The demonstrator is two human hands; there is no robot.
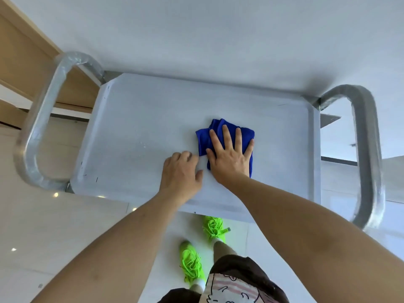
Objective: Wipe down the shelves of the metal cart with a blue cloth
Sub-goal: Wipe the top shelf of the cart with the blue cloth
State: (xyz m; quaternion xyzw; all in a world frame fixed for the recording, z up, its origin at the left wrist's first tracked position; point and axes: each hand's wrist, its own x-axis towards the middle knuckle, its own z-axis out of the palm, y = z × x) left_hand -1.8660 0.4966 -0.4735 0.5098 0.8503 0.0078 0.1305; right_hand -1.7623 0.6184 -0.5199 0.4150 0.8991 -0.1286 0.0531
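Nearest us, green shoes (pixel 192 262) stand on the pale floor below the cart's edge. On the top shelf (pixel 131 136) of the metal cart, our left hand (pixel 181 171) rests with fingers loosely curled, holding nothing, just beside the right hand (pixel 229 158). The right hand presses flat, fingers spread, on the folded blue cloth (pixel 218 127), right of shelf centre; wrapped handles (pixel 365 149) flank both ends.

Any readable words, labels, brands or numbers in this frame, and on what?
None can be read.
Tag on the green shoe: too small and blurred to read.
Printed shirt: a cartoon drawing, no legible text.
Metal cart and blue cloth: no markings legible.
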